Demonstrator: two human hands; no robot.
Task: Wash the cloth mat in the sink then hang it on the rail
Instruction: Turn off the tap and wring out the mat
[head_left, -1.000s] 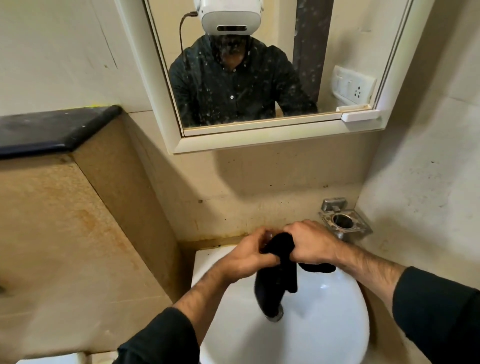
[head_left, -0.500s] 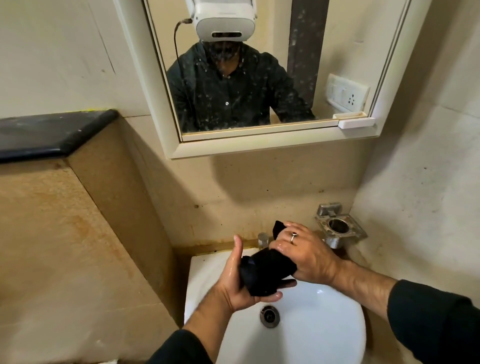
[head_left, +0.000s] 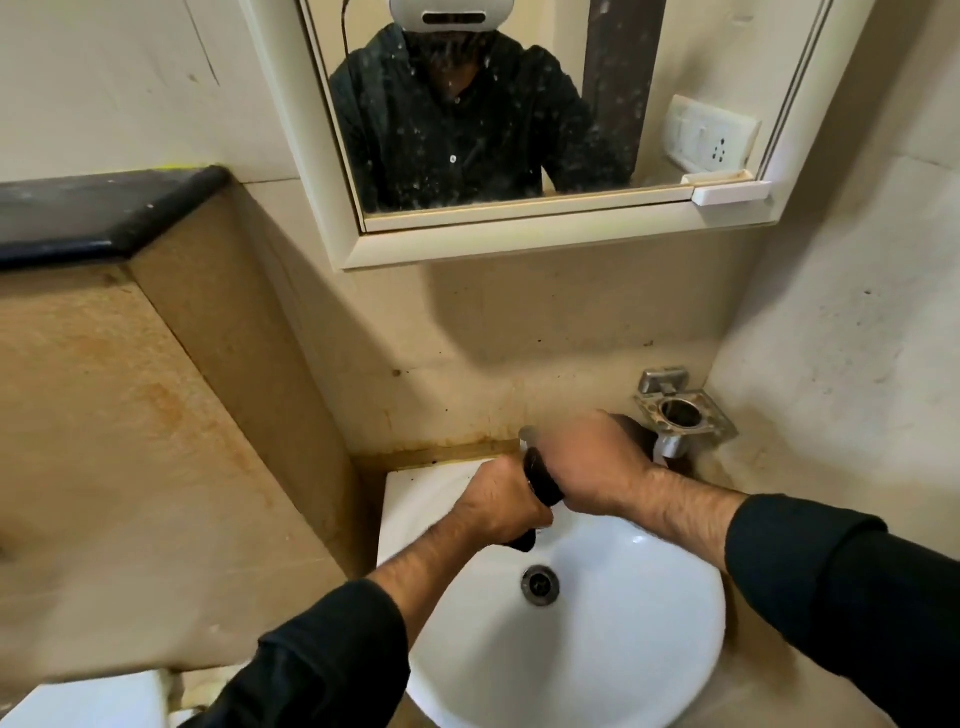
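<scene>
The black cloth mat (head_left: 541, 480) is bunched into a tight roll over the back of the white sink (head_left: 649, 623). My left hand (head_left: 498, 501) grips its lower end and my right hand (head_left: 592, 462) grips its upper end. Only a short dark stretch shows between the two fists, plus a tip under my left hand. The tap (head_left: 525, 435) is mostly hidden behind my hands. No rail is in view.
The sink drain (head_left: 540, 584) lies below my hands. A metal wall holder (head_left: 684, 415) sticks out at the right, close to my right hand. A mirror cabinet (head_left: 545, 228) hangs above. A black ledge (head_left: 104, 218) tops the tiled wall at left.
The cloth went from a loose ball between my palms to a tight roll gripped in both fists. My hands moved back toward the tap.
</scene>
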